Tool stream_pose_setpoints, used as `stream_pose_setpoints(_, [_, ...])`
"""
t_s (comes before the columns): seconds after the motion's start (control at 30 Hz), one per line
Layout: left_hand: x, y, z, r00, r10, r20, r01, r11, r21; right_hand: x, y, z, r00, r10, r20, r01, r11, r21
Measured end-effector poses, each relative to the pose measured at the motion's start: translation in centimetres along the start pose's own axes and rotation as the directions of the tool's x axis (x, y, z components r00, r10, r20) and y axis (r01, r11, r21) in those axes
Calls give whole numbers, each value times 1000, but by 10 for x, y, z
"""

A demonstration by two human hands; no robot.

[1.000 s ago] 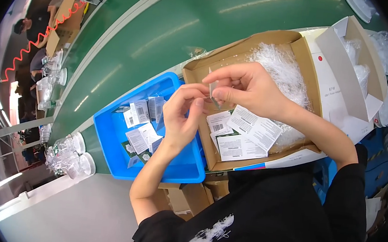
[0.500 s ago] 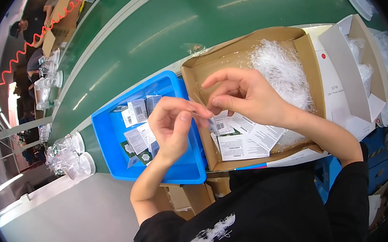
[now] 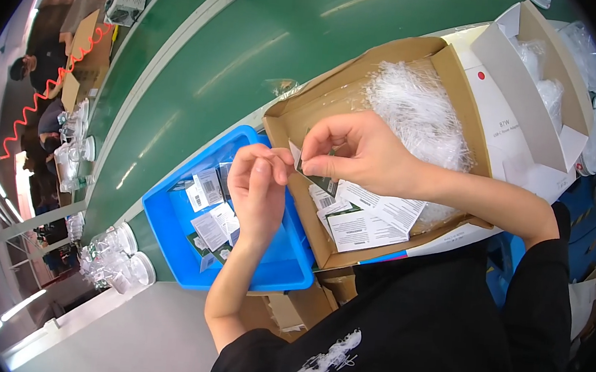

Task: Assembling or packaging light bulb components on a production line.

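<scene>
My right hand (image 3: 362, 153) is closed in a pinch on a small green and white card (image 3: 325, 183), held over the near left part of a cardboard box (image 3: 275, 121). Beside it my left hand (image 3: 258, 189) is also pinched, its fingertips close to the card's edge. Whatever is between those fingertips is too thin to make out. Inside the box lie a heap of thin clear plastic strands (image 3: 416, 111) and several loose printed cards (image 3: 369, 227). Under and left of my left hand stands a blue plastic bin (image 3: 170, 249) with more cards (image 3: 211, 226) in it.
A green work surface (image 3: 237, 72) runs along the far side. White cartons (image 3: 536, 101) with clear plastic bags stand at the right. Clear containers with white lids (image 3: 122, 259) sit at the left. Further off, people (image 3: 47, 69) are near a red coiled hose (image 3: 42, 89).
The card now shows in my right hand's pinch, its green side visible. My hands remain close together, with the left fingers curled tighter. The whole view has shifted slightly.
</scene>
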State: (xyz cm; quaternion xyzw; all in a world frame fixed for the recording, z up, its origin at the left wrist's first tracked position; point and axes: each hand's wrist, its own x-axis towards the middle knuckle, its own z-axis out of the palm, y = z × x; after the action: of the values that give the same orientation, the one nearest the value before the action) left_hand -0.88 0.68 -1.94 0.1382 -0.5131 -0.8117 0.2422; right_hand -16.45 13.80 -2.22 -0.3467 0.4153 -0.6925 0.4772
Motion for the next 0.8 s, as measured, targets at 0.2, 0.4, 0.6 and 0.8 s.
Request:
stream_pose_setpoints(0.2, [-3, 4, 13, 994, 88, 65, -108, 878, 466, 0, -9, -3, 993, 113, -45, -111, 993, 45])
stream_pose_setpoints(0.4, [-6, 6, 17, 999, 47, -11, -38, 897, 441, -1, -8, -1, 997, -55, -47, 51, 996, -72])
stream_pose_setpoints(0.6, [-6, 7, 23, 997, 83, 9, -77, 882, 465, -2, -10, -1, 1000, -26, -14, 24, 988, -153])
stream_pose_setpoints(0.8, [-4, 8, 17, 989, 130, 69, -147, 837, 527, -3, -11, 0, 998, -52, -26, 47, 985, -164])
